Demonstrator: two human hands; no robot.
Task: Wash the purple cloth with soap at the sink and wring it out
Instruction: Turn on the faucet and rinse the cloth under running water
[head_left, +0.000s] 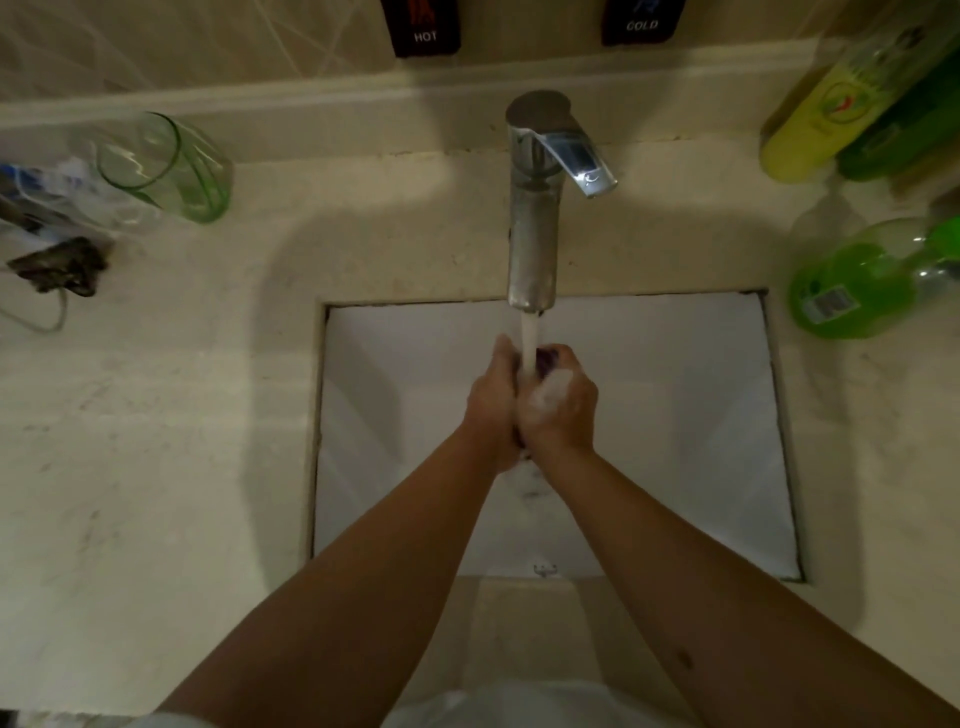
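My left hand (491, 410) and my right hand (558, 410) are pressed together over the white sink (675, 415), both curled round the bunched purple cloth (546, 359). Only a small dark purple bit of the cloth shows between the fingertips; the rest is hidden inside my hands. White soap foam lies on the back of my right hand. Water runs from the chrome faucet (535, 234) straight down onto the cloth between my hands.
A green-tinted glass (166, 166) stands on the counter at the left beside plastic wrappers and a dark crumpled thing (60, 265). Yellow and green bottles (831, 114) and a green soap bottle (872, 283) sit at the right. HOT and COLD labels hang on the wall.
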